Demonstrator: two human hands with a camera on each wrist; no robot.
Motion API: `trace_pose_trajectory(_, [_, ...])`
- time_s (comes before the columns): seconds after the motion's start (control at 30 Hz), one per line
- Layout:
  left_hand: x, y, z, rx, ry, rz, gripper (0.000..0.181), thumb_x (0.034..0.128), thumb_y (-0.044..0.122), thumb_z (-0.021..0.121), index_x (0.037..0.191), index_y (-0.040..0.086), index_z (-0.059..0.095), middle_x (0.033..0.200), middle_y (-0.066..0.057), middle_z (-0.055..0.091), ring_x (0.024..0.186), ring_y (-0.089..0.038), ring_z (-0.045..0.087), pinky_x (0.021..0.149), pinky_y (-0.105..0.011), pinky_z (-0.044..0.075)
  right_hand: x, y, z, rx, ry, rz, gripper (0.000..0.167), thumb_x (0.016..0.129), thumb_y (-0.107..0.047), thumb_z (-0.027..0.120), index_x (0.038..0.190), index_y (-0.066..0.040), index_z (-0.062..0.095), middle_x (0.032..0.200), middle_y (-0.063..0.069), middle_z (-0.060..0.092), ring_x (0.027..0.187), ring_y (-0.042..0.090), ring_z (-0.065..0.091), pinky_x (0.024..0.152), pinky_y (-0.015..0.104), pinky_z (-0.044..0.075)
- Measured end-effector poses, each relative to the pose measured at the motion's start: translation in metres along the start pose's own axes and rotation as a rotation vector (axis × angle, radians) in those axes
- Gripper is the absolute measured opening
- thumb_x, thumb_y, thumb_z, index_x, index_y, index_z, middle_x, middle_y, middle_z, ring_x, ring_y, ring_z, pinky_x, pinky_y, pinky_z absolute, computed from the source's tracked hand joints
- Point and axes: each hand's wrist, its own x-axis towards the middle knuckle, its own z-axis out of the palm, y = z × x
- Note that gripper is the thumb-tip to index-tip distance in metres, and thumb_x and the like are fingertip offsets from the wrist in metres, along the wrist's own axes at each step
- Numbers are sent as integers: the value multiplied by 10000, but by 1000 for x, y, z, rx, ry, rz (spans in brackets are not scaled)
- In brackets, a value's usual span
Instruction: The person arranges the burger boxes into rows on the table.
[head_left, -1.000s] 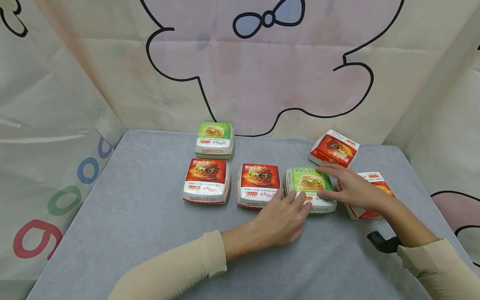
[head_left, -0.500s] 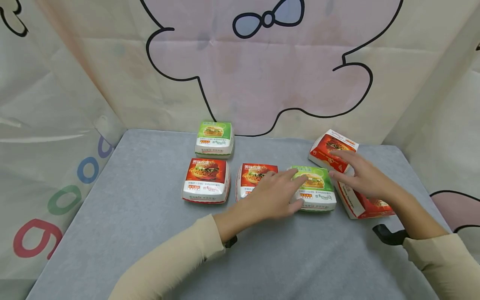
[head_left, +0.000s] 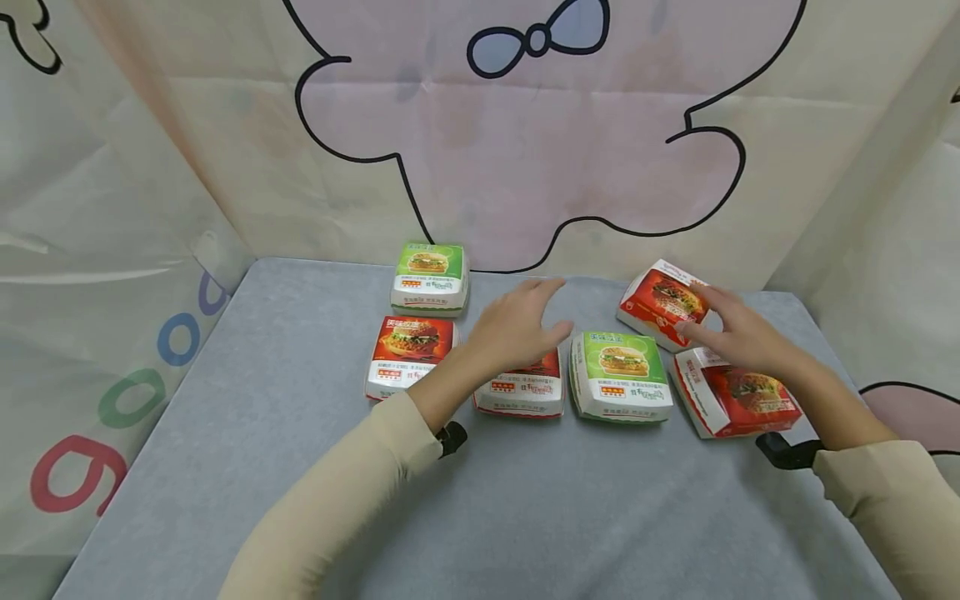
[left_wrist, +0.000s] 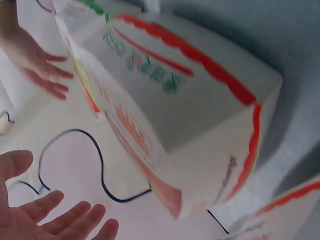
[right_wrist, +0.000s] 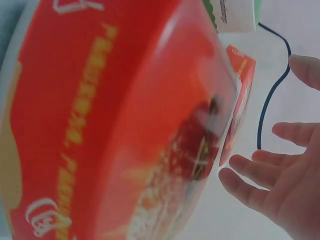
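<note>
My left hand hovers with spread fingers over a red and white burger box in the front row, hiding part of its top. To its right sits a green and white burger box. My right hand, fingers extended, is above the right-hand boxes. Nearest its fingertips is a red burger box, turned at an angle. Below that hand lies another tilted-round red burger box. In the right wrist view, the fingers hold nothing. Empty fingers also show in the left wrist view.
Another red and white burger box stands at the left of the front row, with a green and white one behind it. All rest on a grey cloth-covered table. A printed curtain closes off the back.
My left hand has risen from beside the front green box and moved up and left. My right hand has left that box and moved right, toward the angled red boxes.
</note>
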Motion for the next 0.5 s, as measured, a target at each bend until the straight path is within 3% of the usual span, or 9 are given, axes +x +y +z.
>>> trace_pose_trajectory(0.3, [17,-27,-12,-165,23,-121,615,1010,411,524,1553,174,361,1564,-42,387,1447,-216,335,1139,-453,331,13,16,-11,67,-23,-2,743,1020,-318,538,1531,84,178,1505,386,240,1296,602,313,945,745,358])
trace_pose_trajectory(0.5, [26,-43,-16,-162,37,-191,614,1013,426,503,1545,148,374,1552,-51,416,1438,-239,358,1130,-456,342,21,25,-12,54,-49,2,710,1028,-315,525,1513,94,208,1484,387,277,1286,601,335,931,730,389])
